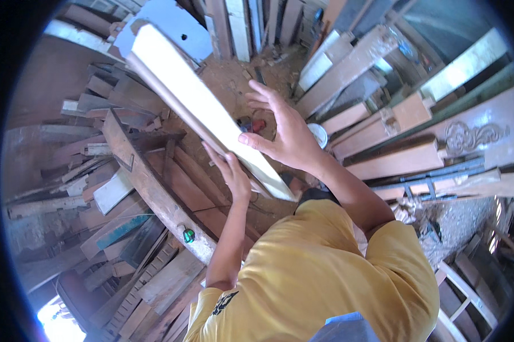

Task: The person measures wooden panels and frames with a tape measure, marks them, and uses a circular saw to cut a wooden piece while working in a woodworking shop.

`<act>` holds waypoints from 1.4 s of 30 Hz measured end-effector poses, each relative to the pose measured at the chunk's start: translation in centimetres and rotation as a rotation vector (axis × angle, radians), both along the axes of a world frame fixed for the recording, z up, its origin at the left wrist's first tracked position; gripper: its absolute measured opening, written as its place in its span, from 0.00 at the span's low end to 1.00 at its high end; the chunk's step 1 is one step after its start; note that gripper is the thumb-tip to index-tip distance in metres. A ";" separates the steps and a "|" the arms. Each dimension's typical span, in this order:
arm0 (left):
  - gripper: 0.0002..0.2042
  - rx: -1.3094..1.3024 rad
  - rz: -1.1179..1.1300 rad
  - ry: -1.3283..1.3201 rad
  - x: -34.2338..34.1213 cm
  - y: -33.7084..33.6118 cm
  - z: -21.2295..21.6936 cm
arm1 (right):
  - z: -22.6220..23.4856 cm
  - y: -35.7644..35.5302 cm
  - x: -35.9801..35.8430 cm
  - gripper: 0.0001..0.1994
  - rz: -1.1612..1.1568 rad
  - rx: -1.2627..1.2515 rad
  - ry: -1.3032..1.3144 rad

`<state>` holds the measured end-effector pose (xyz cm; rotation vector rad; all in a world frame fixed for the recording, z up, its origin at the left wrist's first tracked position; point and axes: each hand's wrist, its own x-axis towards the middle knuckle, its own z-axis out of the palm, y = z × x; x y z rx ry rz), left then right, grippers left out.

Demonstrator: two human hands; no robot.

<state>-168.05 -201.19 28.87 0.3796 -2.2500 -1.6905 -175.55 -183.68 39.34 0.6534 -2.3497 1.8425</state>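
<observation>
Head view: One long, straight wooden board (191, 97) is present, located to the right of the thick wooden beam (146, 185). Its wide face is smooth and glaring white; its narrow side is brownish. The long axis runs from upper left to lower right, roughly in line with the beam, the far end pointing to the upper left. Two hands are at the board. The right hand (282, 131) is spread: the thumb touches the white face, the fingers extend clear. The left hand (237, 179), nearer the beam, lies against the brownish side; whether it is clamped cannot be told. Counted: one green object (188, 235) on the beam's lower part; one white bucket (318, 135) and one carved panel (478, 135), both right of the beam, the panel farther off.
</observation>
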 end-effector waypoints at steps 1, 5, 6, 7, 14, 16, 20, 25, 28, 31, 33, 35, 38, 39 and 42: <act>0.35 -0.019 -0.071 0.006 -0.1 0.1 -0.3 | -0.1 -0.5 -1.1 0.42 -0.024 -0.078 -0.029; 0.36 -0.023 -0.266 0.003 0.6 -1.8 -4.1 | 1.2 -2.3 -3.3 0.30 -0.142 -0.176 -0.037; 0.35 -0.016 -0.282 -0.102 0.7 -2.2 -4.8 | 1.3 -2.4 -3.6 0.27 -0.160 -0.195 -0.101; 0.35 -0.010 -0.292 -0.149 0.6 -2.7 -5.5 | 1.2 -2.6 -3.8 0.27 -0.162 -0.192 -0.088; 0.35 -0.378 -0.422 -0.459 2.2 -8.1 -9.2 | -6.5 -2.3 -8.0 0.16 -0.345 0.419 -0.042; 0.35 -0.365 -0.457 -0.586 4.1 -9.7 -9.9 | -8.9 -1.4 -10.6 0.17 -0.446 0.433 -0.107; 0.33 -0.361 -0.405 -0.717 10.3 -13.0 -13.5 | -13.0 0.0 -16.6 0.18 -0.589 0.402 -0.003; 0.34 -0.281 -0.357 -0.874 19.0 -16.7 -18.8 | -11.8 1.1 -22.7 0.18 -0.722 0.335 -0.004; 0.33 -0.256 -0.355 -0.989 21.0 -16.5 -19.2 | -11.9 3.4 -26.2 0.16 -0.843 0.304 -0.030; 0.32 -0.258 -0.303 -1.057 23.6 -16.6 -19.6 | -13.8 2.8 -26.8 0.19 -0.921 0.389 -0.159; 0.31 -0.287 -0.321 -0.982 22.5 -15.7 -20.7 | -19.0 7.9 -27.2 0.20 -0.948 0.480 -0.078; 0.31 -0.201 -0.190 -0.973 26.0 -16.0 -21.2 | -22.8 5.3 -23.6 0.25 -0.685 0.338 -0.277; 0.30 -0.070 -0.019 -0.935 28.7 -14.1 -17.8 | -31.0 3.6 -16.0 0.28 -0.370 0.665 -0.451; 0.30 -0.044 0.070 -0.935 29.0 -13.4 -16.7 | -34.7 4.0 -13.2 0.28 -0.304 0.751 -0.413; 0.30 -0.035 0.184 -0.944 31.5 -11.2 -14.7 | -43.7 4.1 -5.2 0.21 0.092 1.028 -0.399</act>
